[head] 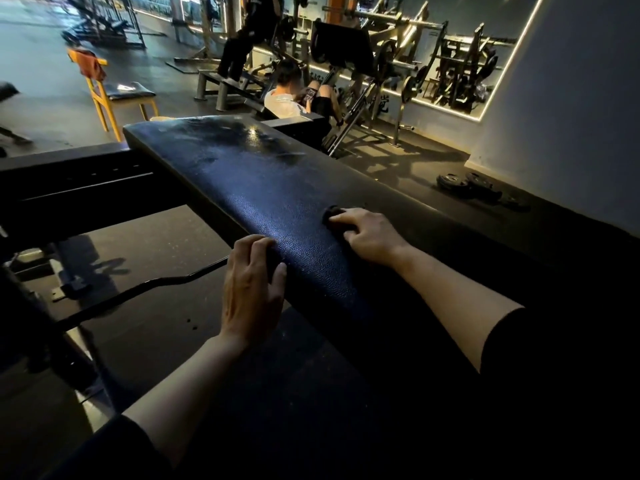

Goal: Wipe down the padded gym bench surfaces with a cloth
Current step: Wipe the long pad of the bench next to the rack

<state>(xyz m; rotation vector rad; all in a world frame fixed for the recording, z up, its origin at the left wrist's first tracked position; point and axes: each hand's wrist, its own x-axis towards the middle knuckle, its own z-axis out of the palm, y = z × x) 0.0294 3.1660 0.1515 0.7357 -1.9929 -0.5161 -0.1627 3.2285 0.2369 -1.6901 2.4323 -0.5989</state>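
Left hand [251, 282] lay flat, fingers [260, 251] relaxed, on the bench [277, 188] pad's near edge. Right hand [369, 237] clenched a small dark cloth [331, 213], likely soft and light, best bunched; beyond it, the pebbled vinyl looked firm and slick.

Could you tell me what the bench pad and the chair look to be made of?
The pad looks like black vinyl or faux leather: a pebbled grain with a soft sheen, streaked near its far end. The chair seems to have a yellow painted frame, wood or metal I cannot tell, and a dark glossy padded seat.
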